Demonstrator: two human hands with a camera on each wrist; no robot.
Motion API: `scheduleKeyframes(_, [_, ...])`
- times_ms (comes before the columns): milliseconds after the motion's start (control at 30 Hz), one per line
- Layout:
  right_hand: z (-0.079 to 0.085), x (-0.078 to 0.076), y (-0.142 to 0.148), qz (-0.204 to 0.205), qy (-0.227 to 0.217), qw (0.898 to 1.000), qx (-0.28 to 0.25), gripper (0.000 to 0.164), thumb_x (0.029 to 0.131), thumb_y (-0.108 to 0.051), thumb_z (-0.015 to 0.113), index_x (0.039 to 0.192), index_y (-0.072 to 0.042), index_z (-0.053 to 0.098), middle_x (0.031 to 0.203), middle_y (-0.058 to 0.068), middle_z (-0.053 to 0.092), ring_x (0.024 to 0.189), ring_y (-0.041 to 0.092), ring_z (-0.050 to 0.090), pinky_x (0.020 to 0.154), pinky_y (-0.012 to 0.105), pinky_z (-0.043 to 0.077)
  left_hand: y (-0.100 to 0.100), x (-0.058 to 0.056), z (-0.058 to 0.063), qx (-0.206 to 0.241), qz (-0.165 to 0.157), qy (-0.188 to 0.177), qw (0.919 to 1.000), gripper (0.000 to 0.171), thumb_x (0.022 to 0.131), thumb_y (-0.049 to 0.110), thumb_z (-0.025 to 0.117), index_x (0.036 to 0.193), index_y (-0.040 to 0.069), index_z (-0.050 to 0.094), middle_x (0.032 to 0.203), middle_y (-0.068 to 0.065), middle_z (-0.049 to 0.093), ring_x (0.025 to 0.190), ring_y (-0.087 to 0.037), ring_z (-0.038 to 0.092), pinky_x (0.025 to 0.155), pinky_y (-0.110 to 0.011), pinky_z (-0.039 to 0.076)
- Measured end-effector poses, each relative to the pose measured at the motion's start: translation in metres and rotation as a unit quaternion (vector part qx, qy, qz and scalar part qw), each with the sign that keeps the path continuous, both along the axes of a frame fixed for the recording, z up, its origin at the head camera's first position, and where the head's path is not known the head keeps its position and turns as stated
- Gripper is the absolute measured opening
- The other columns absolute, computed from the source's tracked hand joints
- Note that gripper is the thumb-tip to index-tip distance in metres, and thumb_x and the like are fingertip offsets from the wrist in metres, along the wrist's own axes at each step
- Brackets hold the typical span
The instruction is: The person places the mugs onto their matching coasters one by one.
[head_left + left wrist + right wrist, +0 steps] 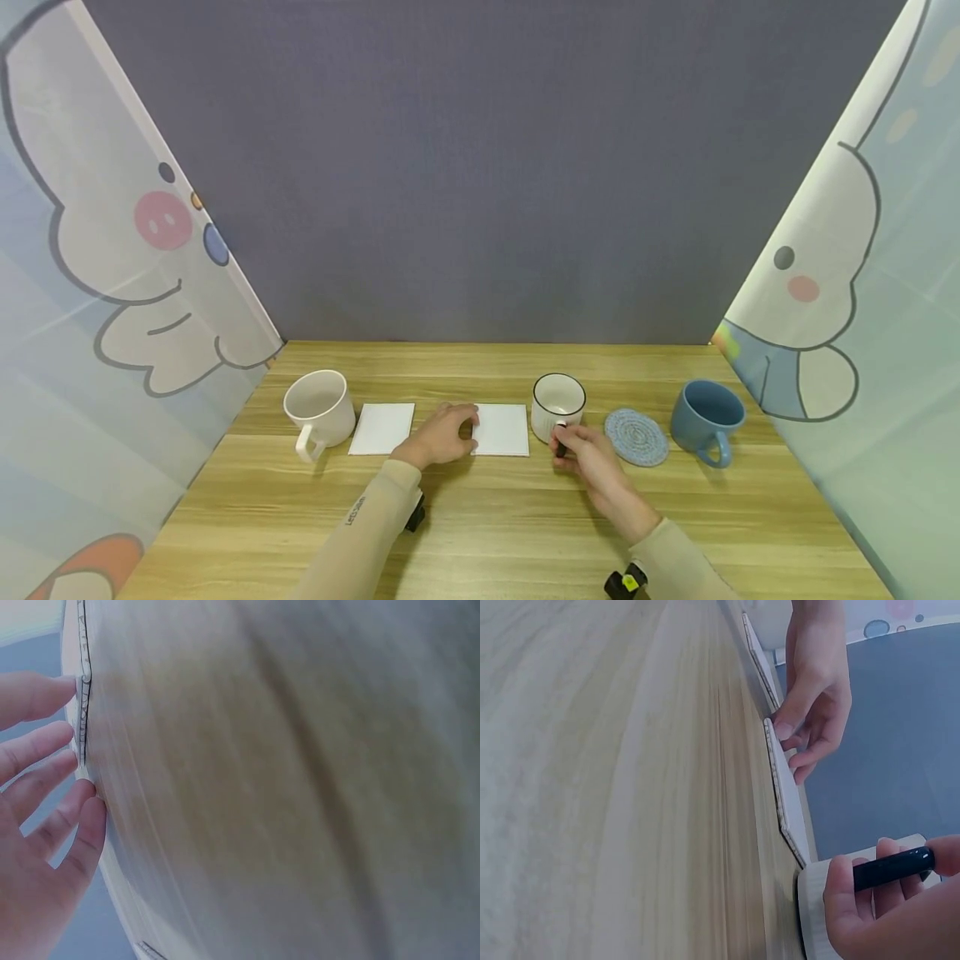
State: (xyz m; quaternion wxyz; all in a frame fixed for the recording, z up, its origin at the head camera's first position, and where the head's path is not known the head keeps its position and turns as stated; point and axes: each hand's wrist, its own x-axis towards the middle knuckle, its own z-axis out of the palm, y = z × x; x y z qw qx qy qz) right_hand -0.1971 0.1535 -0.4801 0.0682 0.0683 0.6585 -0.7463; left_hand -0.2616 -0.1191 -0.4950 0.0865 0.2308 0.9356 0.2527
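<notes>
My left hand (441,435) is at the left edge of a white square coaster (501,430), thumb and fingers spread apart. In the left wrist view its fingertips reach the coaster's edge; whether they press on it is hard to tell. My right hand (596,471) grips the black handle (892,868) of a white mug (542,427) with a dark rim. The mug stands upright on the table just right of that coaster, and the fingers hide part of its handle.
Another white square coaster (382,429) lies left of my left hand, with a plain white mug (337,421) beyond it. To the right are a round blue woven coaster (636,437) and a blue mug (690,429). A grey panel (495,183) closes the wooden table's back.
</notes>
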Motion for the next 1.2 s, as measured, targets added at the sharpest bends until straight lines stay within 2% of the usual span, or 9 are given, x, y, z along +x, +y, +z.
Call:
scheduleKeyframes(367, [0.000,-0.001,-0.004,-0.029,-0.005,1.000,-0.001,0.019,0.102,-0.006,0.056,0.106,0.012,0.061,0.087,0.009,0.061,0.082,0.019,0.056,0.070,0.028,0.056,0.000,0.001,0.000,0.002,0.002,-0.004,1.0000,0.024,0.093,0.019,0.074,0.116,0.015,0.066,0.153,-0.008,0.049,0.137,-0.035,0.044,0.114,-0.051,0.037])
scheduleKeyframes(667, [0.003,0.000,-0.002,-0.028,-0.002,1.000,-0.001,0.021,0.102,-0.006,0.057,0.109,0.014,0.061,0.087,0.009,0.062,0.083,0.021,0.058,0.072,0.031,0.057,0.004,0.001,0.001,-0.012,-0.003,-0.007,0.9999,0.027,0.093,0.020,0.073,0.119,0.016,0.065,0.153,-0.005,0.049,0.137,-0.032,0.045,0.112,-0.050,0.040])
scheduleKeyframes(933, [0.008,0.003,-0.002,-0.018,0.008,1.000,-0.004,0.018,0.103,-0.007,0.058,0.103,0.010,0.062,0.088,0.009,0.062,0.083,0.020,0.057,0.075,0.033,0.057,0.001,0.001,0.002,-0.005,-0.006,-0.007,0.9999,0.026,0.092,0.018,0.074,0.116,0.015,0.065,0.153,-0.007,0.049,0.135,-0.034,0.045,0.111,-0.052,0.040])
scheduleKeyframes(1200, [0.014,0.004,-0.002,-0.014,0.029,0.999,0.004,0.020,0.103,-0.009,0.058,0.105,0.010,0.064,0.092,0.011,0.063,0.091,0.026,0.059,0.079,0.035,0.057,-0.001,0.000,0.001,0.005,-0.004,-0.011,0.9999,0.025,0.092,0.018,0.074,0.115,0.015,0.065,0.153,-0.008,0.048,0.133,-0.033,0.045,0.113,-0.050,0.038])
